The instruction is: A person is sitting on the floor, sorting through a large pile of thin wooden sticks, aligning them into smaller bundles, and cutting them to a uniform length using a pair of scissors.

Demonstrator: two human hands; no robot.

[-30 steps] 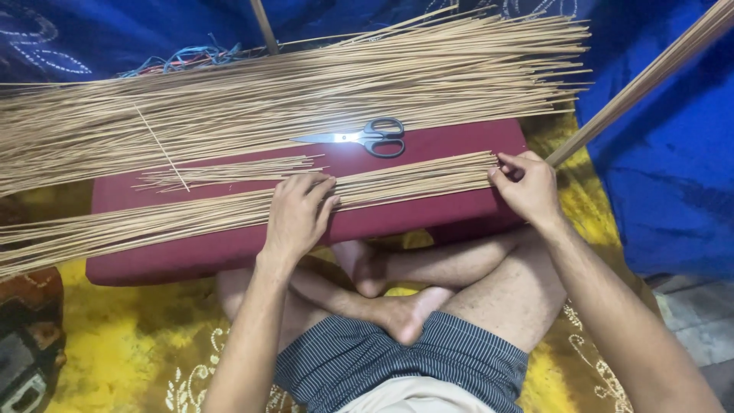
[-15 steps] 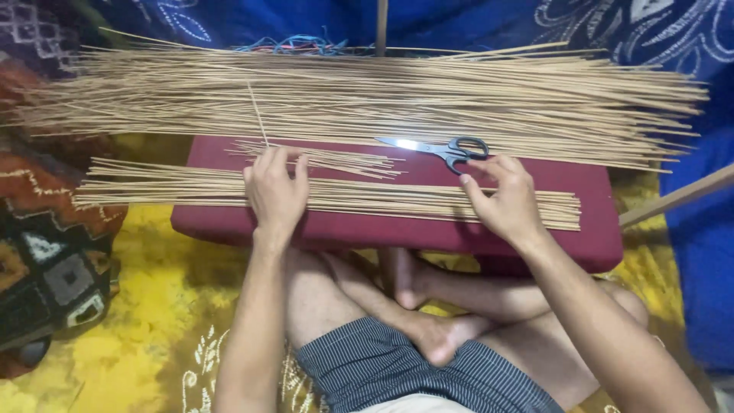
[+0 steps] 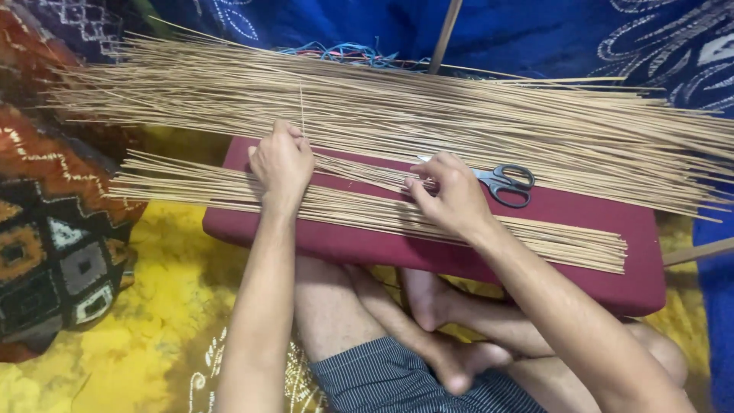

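Note:
A dark red cushioned board (image 3: pixel 581 252) lies across my crossed legs. Along its near side lies a flat row of thin tan sticks (image 3: pixel 191 187). My left hand (image 3: pixel 281 162) rests on this row near the board's left end, its fingers closed around one thin stick (image 3: pixel 301 103) that points up and away. My right hand (image 3: pixel 451 193) sits at the board's middle, pinching a few sticks from a small loose bunch (image 3: pixel 359 172). A much larger heap of the same sticks (image 3: pixel 474 122) stretches across behind the board.
Black-handled scissors (image 3: pixel 505 183) lie on the board just right of my right hand. Blue patterned cloth (image 3: pixel 535 34) hangs behind, a yellow cloth (image 3: pixel 145 336) covers the floor, and a patterned cushion (image 3: pixel 53 252) sits at left. A wooden pole (image 3: pixel 445 34) stands at the back.
My view has swung right to left. My left hand moved up off the near row and lifted a single stick. My right hand slid left from the row's right end to the small bunch.

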